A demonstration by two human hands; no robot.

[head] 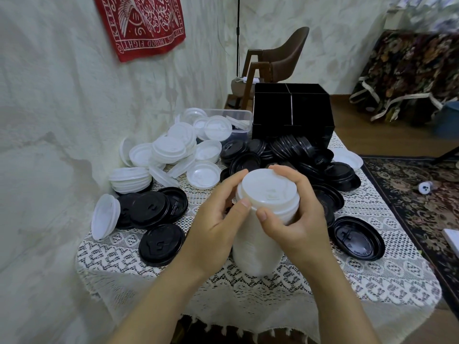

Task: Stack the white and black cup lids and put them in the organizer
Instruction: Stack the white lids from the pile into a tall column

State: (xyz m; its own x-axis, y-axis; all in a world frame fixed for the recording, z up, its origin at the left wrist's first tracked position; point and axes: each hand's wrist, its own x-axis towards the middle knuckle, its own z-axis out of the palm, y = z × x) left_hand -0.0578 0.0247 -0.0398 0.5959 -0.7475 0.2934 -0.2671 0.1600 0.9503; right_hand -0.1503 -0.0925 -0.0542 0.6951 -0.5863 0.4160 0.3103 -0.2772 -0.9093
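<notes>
Stacking step ongoing imo: left hand [218, 219] and right hand [298, 214] fingers curled round tall white lid stack [268, 194], frame center, base on tabletop [372, 281]. Next: square up, carry to black organizer [291, 115], upper center. Loose lids remain.

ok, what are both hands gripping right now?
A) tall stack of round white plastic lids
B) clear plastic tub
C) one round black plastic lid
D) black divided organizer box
A: the left hand and right hand both curl round the tall stack of round white plastic lids, near its top; the black divided organizer box stands untouched behind.
</notes>
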